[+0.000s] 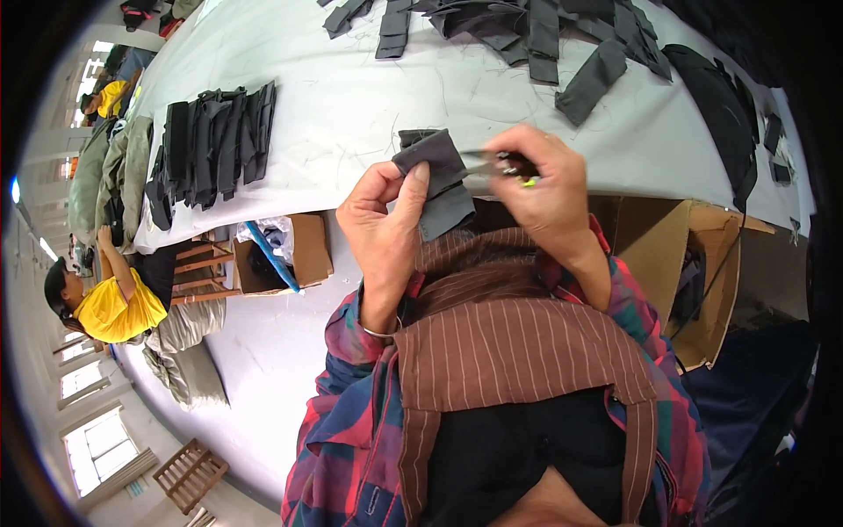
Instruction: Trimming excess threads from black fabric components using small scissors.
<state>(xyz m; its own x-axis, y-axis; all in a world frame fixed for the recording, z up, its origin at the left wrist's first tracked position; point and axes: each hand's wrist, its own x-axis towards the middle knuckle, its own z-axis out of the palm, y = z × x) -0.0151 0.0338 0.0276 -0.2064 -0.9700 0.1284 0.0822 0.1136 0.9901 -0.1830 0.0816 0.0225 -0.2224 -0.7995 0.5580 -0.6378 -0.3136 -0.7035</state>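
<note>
My left hand (386, 211) pinches a dark grey sewn fabric piece (445, 195) between thumb and fingers, over the near edge of the table. The cloth looks folded, with a flap at its top. My right hand (543, 180) is closed round a small pair of thread snips (509, 165), partly hidden by the fingers and smeared by motion. The blades point left and meet the right edge of the fabric; whether they touch it I cannot tell.
Similar grey pieces lie in a row (215, 145) at left and a heap (492, 22) at the far side of the white-covered table (351, 105). Loose threads are strewn there. A black item (716, 123) lies at right. Cardboard boxes (312, 250) stand below; a person (118, 303) works at left.
</note>
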